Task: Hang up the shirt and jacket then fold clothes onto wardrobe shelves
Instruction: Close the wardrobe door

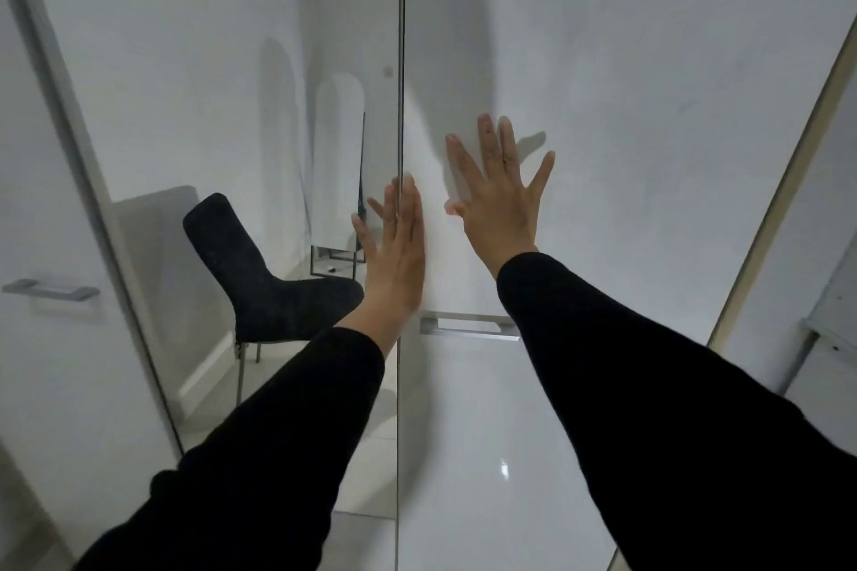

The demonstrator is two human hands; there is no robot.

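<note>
On the white wardrobe door point(603, 60), your right hand point(498, 204) presses flat, fingers spread; your left hand point(396, 255) lies flat along its edge.

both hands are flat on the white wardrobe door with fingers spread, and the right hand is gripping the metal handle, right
Not quite. The head view shows the right hand open, palm pressed flat on the white wardrobe door well above the metal handle, which nothing touches. The left hand is also flat, at the door's left edge, fingers straight.
</note>
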